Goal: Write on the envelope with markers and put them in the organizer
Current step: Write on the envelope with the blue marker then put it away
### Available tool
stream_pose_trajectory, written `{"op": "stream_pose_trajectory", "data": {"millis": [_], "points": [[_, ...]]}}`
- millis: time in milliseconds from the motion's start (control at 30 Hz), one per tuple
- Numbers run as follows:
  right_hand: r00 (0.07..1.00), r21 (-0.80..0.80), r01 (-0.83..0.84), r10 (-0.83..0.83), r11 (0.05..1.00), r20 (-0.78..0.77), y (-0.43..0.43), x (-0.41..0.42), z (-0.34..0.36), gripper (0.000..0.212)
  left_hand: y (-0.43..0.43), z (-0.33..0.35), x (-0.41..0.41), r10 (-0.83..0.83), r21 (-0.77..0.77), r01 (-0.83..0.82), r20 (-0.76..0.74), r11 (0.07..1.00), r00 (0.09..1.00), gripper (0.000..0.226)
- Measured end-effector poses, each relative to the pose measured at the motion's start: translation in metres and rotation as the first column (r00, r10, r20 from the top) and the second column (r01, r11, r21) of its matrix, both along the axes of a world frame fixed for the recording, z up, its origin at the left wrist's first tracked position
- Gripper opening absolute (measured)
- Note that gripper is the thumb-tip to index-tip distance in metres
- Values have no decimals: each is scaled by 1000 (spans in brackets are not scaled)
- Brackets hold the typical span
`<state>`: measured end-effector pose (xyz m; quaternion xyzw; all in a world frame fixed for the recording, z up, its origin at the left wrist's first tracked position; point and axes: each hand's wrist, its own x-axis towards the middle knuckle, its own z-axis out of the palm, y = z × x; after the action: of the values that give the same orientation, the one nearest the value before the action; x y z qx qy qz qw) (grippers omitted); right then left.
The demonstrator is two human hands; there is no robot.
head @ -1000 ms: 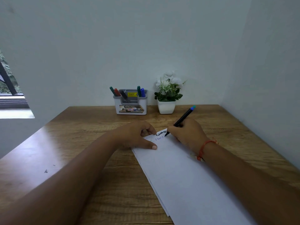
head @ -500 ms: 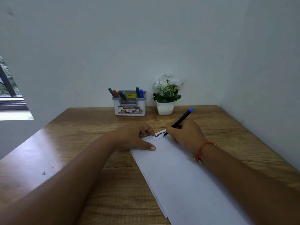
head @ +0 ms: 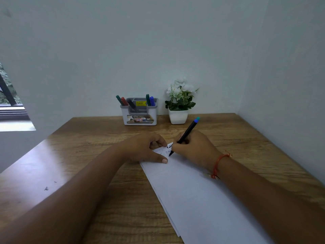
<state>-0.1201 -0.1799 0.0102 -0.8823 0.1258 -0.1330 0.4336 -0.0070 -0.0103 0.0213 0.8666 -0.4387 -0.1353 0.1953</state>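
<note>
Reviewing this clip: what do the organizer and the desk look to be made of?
Organizer: apparently moulded plastic, white body with grey rim, smooth matte, rounded corners, printed label on the front.
Desk: wood or wood-look laminate, I cannot tell which; brown grain lines, with a soft sheen reflecting window light at its left edge.

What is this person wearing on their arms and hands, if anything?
Both forearms are bare, with no sleeves in view. The right hand has a thin red-orange thread bracelet tied round its wrist. The left hand shows no ring, watch or band.
</note>
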Motion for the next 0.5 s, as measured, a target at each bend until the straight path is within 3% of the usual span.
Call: {"op": "stream_pose_trajectory", "data": {"millis": [133,267,500], "points": [[982,-93,176,-169,980,79,-13,4,1,13,1,0,0,11,10,-11,-8,1000,1000,56],[983,-128,176,-166,976,78,-14,3,1,13,1,1,-1,18,20,-18,-17,1000,1000,55],[959,135,191,-214,972,184,-21,3,3,5,0,3,-4,40,-2,-40,-4,999,999,55]]}}
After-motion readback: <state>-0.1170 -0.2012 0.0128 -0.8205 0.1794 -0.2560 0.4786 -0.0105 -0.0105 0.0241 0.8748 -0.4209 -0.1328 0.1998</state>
